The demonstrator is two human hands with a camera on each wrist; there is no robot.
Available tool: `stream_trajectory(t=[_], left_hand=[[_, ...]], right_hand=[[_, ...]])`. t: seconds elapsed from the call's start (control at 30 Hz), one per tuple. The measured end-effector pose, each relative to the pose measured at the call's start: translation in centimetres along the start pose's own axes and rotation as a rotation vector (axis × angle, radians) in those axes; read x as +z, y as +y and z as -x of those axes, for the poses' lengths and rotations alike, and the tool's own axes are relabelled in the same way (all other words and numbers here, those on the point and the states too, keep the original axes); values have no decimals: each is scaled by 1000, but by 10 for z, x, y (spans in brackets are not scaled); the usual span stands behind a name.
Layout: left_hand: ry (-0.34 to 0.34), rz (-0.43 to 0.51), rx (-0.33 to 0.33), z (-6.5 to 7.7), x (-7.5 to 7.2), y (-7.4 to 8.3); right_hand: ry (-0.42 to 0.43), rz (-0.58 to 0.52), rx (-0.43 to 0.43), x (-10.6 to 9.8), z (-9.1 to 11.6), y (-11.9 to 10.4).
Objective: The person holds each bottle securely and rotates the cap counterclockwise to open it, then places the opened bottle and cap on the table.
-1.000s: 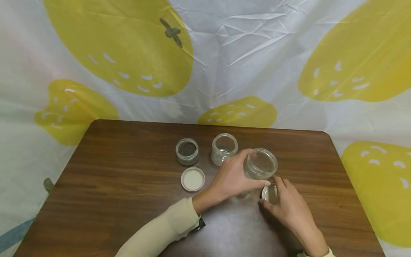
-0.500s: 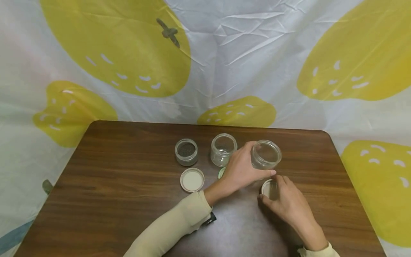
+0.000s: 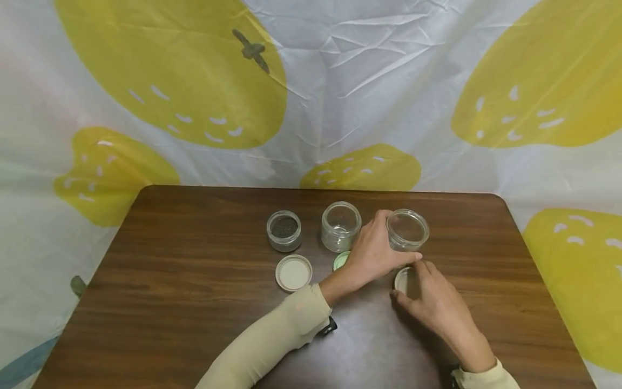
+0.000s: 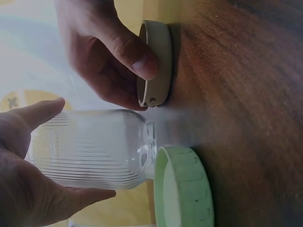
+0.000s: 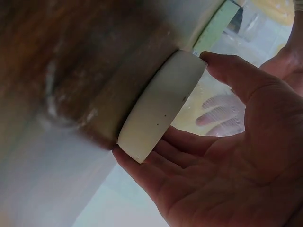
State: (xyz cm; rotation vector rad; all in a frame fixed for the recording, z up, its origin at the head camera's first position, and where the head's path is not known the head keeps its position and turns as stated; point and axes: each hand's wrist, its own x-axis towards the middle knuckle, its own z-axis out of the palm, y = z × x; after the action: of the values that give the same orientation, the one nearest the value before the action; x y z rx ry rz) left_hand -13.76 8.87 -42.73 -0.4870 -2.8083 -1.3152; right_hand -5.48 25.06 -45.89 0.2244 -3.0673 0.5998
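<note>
A ribbed glass jar point(image 3: 407, 233), mouth up and see-through, is held by my left hand point(image 3: 373, 249), thumb on the near side and fingers round the far side. In the left wrist view the jar's base point(image 4: 147, 142) is low over the table, close beside a green lid point(image 4: 194, 189). My right hand point(image 3: 441, 302) pinches an off-white lid point(image 5: 165, 101) by its rim, thumb and fingers on opposite edges. That lid lies with its hollow side up, right at the tabletop, just in front of the jar.
Left of the held jar stands another glass jar point(image 3: 341, 240). Farther left is a shorter jar point(image 3: 284, 243) with dark contents, and a white-lined lid point(image 3: 293, 273) lies in front of it. A patterned cloth point(image 3: 316, 102) hangs behind the brown table point(image 3: 194, 259).
My left hand has carried the jar back and to the right, away from the off-white lid, and the green lid has come into view. The right hand keeps nearly the same place.
</note>
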Motion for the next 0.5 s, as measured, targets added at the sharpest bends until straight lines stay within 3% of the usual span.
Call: stream_trajectory(t=[0.5], left_hand=[[-12,16,-44,3,7,-6]], right_hand=[[-27,-13,-13,10,1,-5]])
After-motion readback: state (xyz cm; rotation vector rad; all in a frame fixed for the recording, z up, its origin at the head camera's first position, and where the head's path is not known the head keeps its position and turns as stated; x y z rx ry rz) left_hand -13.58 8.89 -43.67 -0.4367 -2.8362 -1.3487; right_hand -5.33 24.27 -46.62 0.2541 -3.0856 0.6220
